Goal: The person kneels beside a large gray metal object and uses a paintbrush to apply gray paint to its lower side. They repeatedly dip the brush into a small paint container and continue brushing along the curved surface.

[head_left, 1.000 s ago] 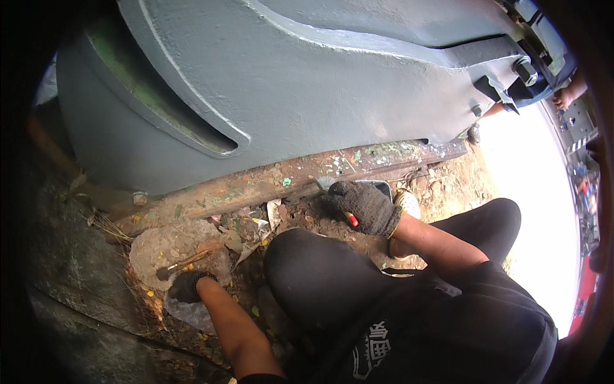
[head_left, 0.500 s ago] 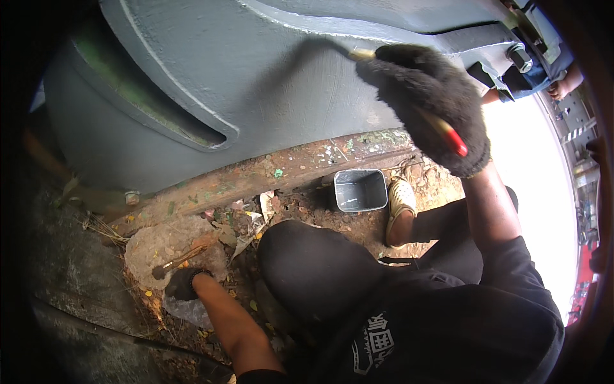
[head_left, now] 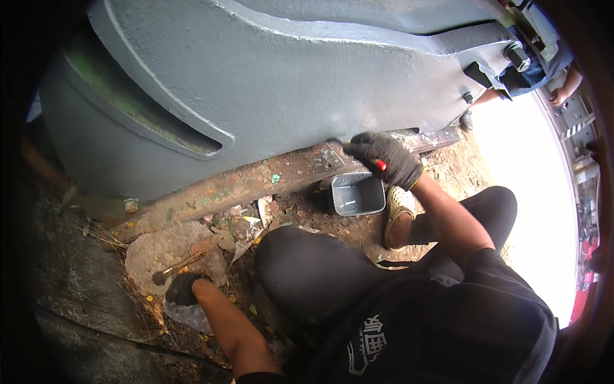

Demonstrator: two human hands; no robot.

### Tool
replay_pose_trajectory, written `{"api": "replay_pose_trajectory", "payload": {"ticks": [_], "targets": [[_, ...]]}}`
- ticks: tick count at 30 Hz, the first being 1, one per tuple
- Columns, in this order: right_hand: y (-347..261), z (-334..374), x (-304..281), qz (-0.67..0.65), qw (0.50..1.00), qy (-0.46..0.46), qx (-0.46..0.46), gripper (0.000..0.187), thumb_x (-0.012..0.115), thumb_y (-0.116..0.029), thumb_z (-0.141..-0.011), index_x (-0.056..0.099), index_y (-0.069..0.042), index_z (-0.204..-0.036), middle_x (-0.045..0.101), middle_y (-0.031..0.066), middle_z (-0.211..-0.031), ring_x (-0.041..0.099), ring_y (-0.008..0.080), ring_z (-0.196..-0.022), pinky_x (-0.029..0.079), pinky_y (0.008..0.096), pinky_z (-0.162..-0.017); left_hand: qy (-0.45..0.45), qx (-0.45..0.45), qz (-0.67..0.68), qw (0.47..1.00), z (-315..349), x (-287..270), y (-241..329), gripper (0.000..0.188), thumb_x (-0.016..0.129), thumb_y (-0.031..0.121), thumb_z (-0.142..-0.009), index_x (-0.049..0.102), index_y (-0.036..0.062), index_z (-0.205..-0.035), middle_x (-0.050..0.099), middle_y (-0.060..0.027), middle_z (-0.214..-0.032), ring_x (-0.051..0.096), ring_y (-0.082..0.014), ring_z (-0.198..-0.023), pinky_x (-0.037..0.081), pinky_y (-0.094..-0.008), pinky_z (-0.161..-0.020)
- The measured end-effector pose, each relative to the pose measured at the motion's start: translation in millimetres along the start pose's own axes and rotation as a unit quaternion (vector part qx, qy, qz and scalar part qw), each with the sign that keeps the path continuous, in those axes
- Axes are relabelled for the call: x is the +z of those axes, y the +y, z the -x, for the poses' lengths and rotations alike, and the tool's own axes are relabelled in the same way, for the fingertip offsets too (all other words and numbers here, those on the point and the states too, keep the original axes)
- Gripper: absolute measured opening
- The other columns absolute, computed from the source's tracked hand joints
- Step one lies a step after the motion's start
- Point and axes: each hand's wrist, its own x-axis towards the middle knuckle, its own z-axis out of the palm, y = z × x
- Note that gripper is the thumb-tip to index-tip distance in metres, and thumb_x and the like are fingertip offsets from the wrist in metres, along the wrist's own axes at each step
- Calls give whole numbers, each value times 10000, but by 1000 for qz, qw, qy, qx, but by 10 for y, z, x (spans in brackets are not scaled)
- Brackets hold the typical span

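Observation:
My right hand (head_left: 387, 157), in a dark fuzzy glove, is closed around a paintbrush (head_left: 381, 165) whose red handle end sticks out of the fist. The dark bristles are at the lower edge of a large grey-painted metal body (head_left: 288, 89), just above a wooden beam. Below that fist stands a square tub (head_left: 335, 197) with grey paint on its inner walls. My left hand (head_left: 181, 289), also in a dark glove, rests low at the edge of a pale stone (head_left: 144, 253), by clear plastic (head_left: 192, 315); its fingers are hidden. A second brush (head_left: 179, 267) lies on the stone.
The wooden beam (head_left: 246, 181), flecked with paint, runs beneath the metal body. Large bolts (head_left: 518, 56) jut from its right end. Another person's hand (head_left: 559, 96) shows at the upper right. Leaves and scraps of paper (head_left: 249, 233) litter the ground near my knee.
My right hand has come down and left with the paintbrush, from the upper face of the metal to its lower edge above the tub. The left hand has stayed in place.

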Motion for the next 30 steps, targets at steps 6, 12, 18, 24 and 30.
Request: {"api": "replay_pose_trajectory", "payload": {"ticks": [6, 12, 18, 24, 30], "targets": [[-529, -252, -1495, 118, 983, 137, -31, 314, 685, -50, -975, 733, -126, -1275, 715, 128, -1220, 749, 246, -994, 642, 356, -825, -76, 127, -346, 926, -447, 301, -156, 343, 626, 346, -1039, 707, 54, -1199, 716, -74, -1181, 704, -215, -1061, 533, -346, -871], [-810, -151, -1502, 86, 980, 172, -41, 280, 739, -128, -975, 734, -64, -1248, 735, 137, -1174, 744, 214, -1013, 627, 313, -842, -59, -10, -31, 998, -19, -472, -23, 387, 600, 306, -1049, 597, -17, -1261, 683, -131, -1226, 708, -240, -1101, 573, -353, -853], [71, 338, 82, -16, 999, 47, -14, 312, 590, -157, -978, 700, -145, -1269, 680, 86, -1135, 661, 293, -1055, 553, 407, -932, -87, -36, 10, 996, 115, -181, 58, 445, 578, 271, -1057, 492, -75, -1324, 655, -181, -1262, 714, -243, -1121, 605, -351, -829], [62, -1, -396, 12, 998, 63, -4, 284, 687, -123, -980, 740, -123, -1259, 730, 150, -1165, 733, 320, -993, 587, 387, -862, -100, -8, -27, 995, 113, -364, 37, 418, 571, 274, -1046, 513, -48, -1305, 677, -183, -1219, 735, -260, -1062, 616, -392, -821], [-472, -195, -1804, 68, 970, 230, -29, 293, 709, -51, -929, 773, -167, -1191, 733, 90, -1184, 755, 213, -969, 637, 330, -785, -45, -31, 66, 996, 125, -424, 16, 381, 564, 293, -1037, 564, -12, -1265, 701, -170, -1162, 749, -282, -1010, 623, -413, -802]]}}
